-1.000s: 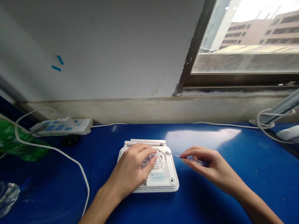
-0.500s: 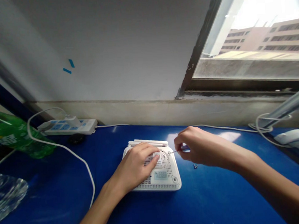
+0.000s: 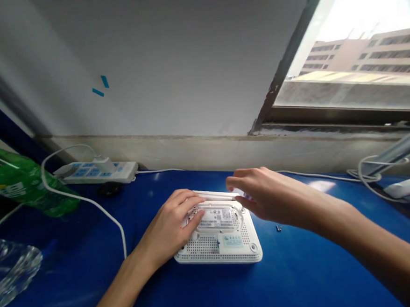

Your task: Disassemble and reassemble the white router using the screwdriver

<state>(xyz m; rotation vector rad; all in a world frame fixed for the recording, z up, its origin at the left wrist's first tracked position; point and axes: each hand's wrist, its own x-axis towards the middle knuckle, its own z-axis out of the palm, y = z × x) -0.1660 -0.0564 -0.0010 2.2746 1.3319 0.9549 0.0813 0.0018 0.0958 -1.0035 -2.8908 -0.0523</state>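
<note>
A white router (image 3: 204, 243) lies upside down on the blue table, its label, vent holes and corner screw holes facing up and its antennas folded along the far edge. Over its left part lies my left hand (image 3: 181, 220), fingers bent across the far left corner and thumb on the underside, steadying it. My right hand (image 3: 255, 189) is closed above the far right corner, by a screw hole. Between its fingers a bit of a screwdriver handle (image 3: 247, 196) shows; the shaft is hard to make out. A few small dark screws (image 3: 278, 229) lie right of the router.
On the left are a green bottle (image 3: 24, 185), a clear plastic bottle (image 3: 13, 270) and a white cable (image 3: 100, 208). A power strip (image 3: 125, 172) and a round black object (image 3: 109, 188) lie near the wall. A metal lamp-like arm (image 3: 397, 147) stands at right.
My right hand has tipped and risen slightly, and the screwdriver shaft that pointed into the corner hole no longer shows clearly. My left hand has slid leftward on the router, uncovering more label.
</note>
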